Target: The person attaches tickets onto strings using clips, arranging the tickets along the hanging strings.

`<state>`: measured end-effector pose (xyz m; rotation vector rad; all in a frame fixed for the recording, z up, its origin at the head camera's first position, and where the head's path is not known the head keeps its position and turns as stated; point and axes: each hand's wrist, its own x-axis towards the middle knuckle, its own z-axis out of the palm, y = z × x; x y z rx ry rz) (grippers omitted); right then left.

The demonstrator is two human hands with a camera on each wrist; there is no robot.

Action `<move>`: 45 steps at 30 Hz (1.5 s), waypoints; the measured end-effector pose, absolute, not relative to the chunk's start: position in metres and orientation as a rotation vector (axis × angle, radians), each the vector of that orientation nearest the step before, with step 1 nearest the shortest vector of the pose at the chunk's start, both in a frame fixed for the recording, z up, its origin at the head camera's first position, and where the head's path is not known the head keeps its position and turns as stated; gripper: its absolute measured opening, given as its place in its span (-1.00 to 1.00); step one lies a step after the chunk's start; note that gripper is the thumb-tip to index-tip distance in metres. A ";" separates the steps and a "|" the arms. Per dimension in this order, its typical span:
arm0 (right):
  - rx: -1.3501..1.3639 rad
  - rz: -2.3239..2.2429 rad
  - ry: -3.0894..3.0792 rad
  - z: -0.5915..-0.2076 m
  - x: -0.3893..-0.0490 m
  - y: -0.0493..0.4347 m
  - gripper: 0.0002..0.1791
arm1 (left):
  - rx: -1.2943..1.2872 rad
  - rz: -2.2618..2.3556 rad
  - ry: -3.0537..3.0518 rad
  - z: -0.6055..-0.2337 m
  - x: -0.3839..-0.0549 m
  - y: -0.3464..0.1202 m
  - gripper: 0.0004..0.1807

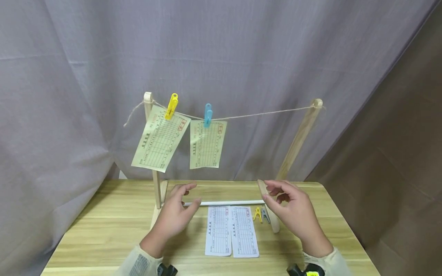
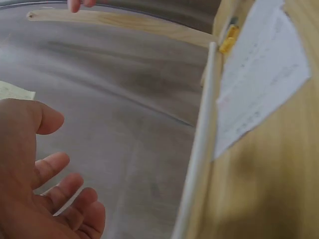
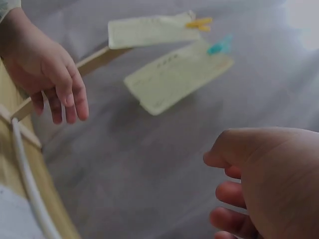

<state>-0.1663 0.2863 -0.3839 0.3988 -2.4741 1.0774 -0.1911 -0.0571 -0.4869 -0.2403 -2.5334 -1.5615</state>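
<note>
Both hands hover over the wooden table with relaxed fingers and hold nothing. My left hand [image 1: 177, 212] is near the rack's left post, and my right hand [image 1: 291, 203] is by the right foot of the rack. A yellow clothespin [image 1: 171, 106] clips one tilted greenish form slip [image 1: 159, 142] to the string [image 1: 259, 114]. To its right, a blue clothespin [image 1: 208, 115] holds a second greenish slip [image 1: 207, 147]. Between the hands, two white form slips [image 1: 218, 234] lie side by side on the table. Another yellow clothespin [image 1: 257, 214] and a grey clothespin [image 1: 265, 215] lie beside them.
The string runs between the left wooden post [image 1: 156, 188] and the leaning right post [image 1: 298, 142]. A white rod [image 1: 228, 202] joins the rack's feet low over the table [image 1: 103, 226]. A grey curtain [image 1: 241, 50] hangs behind.
</note>
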 end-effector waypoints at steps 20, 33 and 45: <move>-0.106 0.954 -2.738 -0.499 -0.175 0.332 -0.57 | -0.231 -1.462 -2.646 -0.553 -0.179 -0.029 -0.53; -0.200 0.824 -2.812 -0.539 -0.176 0.337 -0.50 | -0.287 -1.285 -2.675 -0.575 -0.176 -0.021 -0.42; -0.170 0.770 -2.748 -0.560 -0.179 0.335 -0.50 | -0.373 -1.027 -2.751 -0.586 -0.175 -0.021 -0.25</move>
